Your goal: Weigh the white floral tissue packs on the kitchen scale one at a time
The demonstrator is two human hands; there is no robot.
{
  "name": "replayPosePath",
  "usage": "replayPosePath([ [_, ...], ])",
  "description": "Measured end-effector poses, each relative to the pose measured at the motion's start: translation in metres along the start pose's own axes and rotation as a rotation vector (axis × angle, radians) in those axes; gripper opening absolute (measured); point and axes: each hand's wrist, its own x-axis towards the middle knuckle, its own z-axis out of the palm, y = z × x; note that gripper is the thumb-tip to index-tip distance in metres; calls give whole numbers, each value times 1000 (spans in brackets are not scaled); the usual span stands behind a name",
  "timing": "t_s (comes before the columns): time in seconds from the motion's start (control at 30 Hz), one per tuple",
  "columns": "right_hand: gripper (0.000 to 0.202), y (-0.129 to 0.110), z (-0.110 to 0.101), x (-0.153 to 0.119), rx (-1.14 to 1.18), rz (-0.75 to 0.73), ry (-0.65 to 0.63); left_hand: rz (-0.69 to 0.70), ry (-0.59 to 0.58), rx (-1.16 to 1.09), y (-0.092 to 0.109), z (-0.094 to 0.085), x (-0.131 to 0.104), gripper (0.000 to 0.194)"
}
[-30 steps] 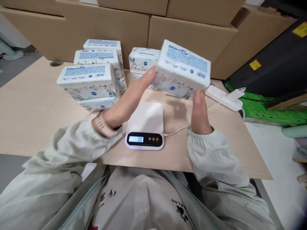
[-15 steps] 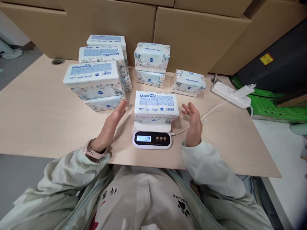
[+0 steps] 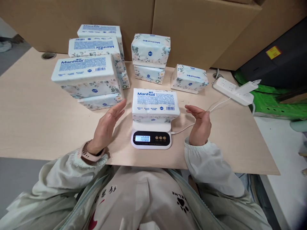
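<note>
A white and blue tissue pack [image 3: 155, 103] lies flat on a small white scale [image 3: 151, 139], whose lit display reads 100.0. My left hand [image 3: 106, 127] is held open to the left of the pack, fingers stretched and touching nothing, near the front stack of packs. To the right of the pack, my right hand [image 3: 199, 124] is also open and holds nothing, its fingers pointing toward the pack. A gap separates each hand from the pack.
Several stacked tissue packs [image 3: 87, 72] stand at the back left. Behind the scale are a stack of two packs [image 3: 150, 52] and a single pack [image 3: 190, 79]. A power strip [image 3: 232, 91] with a white cable lies at right. Cardboard boxes [image 3: 187, 32] line the back edge.
The scale's display has gone from 0.0 to 100.0. My right hand has shifted a little away from the pack, and the camera view has moved slightly closer.
</note>
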Motion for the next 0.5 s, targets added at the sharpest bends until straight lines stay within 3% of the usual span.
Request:
replayPosePath([
  [0.5,65,-5,0,0,-16,-16,33,-35,51,-12,7,0,0,52],
])
